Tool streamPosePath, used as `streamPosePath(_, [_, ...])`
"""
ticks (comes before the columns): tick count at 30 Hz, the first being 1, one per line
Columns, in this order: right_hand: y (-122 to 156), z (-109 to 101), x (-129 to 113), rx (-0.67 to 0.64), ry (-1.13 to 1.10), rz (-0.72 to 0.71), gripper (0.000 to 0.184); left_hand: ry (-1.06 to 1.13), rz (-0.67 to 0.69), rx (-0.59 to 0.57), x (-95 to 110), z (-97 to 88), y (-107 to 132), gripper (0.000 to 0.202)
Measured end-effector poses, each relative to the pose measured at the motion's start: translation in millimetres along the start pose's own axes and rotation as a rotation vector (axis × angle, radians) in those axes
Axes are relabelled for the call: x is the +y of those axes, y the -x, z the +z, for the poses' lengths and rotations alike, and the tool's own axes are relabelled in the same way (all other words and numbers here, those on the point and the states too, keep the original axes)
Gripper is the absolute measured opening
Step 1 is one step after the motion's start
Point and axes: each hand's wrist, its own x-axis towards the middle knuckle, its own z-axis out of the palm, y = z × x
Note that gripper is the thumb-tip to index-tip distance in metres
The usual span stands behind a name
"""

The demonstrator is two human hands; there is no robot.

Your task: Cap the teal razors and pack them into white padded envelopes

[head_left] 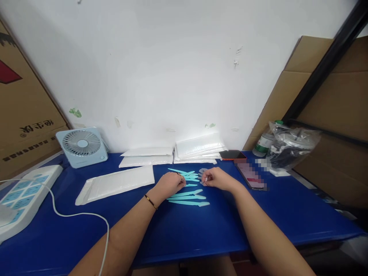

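My left hand (171,183) is closed in a pinch at the middle of the table, with a teal eyebrow razor (191,185) jutting out to the right of its fingertips. Across from it, my right hand (216,178) pinches a small translucent cap (206,179), partly hidden by the fingers. More clear caps (202,171) lie just behind those fingertips. A loose group of teal razors (188,175) is spread behind my left hand. Several others, including the nearest razor (191,203), lie flat in front of it, heads pointing right.
White padded envelopes (198,147) are stacked against the wall, and a single envelope (117,184) lies left. A fan (82,147), a power strip (31,199) and a white cable (77,214) occupy the left side. Right are a phone (250,174), an orange-edged device (233,155) and a bagged container (287,147).
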Motion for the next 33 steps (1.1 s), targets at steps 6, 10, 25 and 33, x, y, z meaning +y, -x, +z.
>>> streamPosePath(6, [-4.9,14.7,-11.7,0.026,0.009,-0.095,0.009,-0.003,0.001,0.012,1.2,0.2,0.2,0.021])
streamPosePath(10, [-3.6,12.2,-10.8,0.050,0.024,-0.113,0.009,-0.018,-0.002,0.010,0.4,0.0,1.0,0.020])
streamPosePath(25, [-2.1,3.8,-4.5,0.124,-0.034,-0.084,0.011,0.070,0.009,0.031,8.3,1.4,2.3,0.015])
streamPosePath(33, [-6.7,-1.4,12.3,0.250,0.174,-0.054,0.012,-0.059,-0.129,0.119,-11.9,2.2,-2.8,0.014])
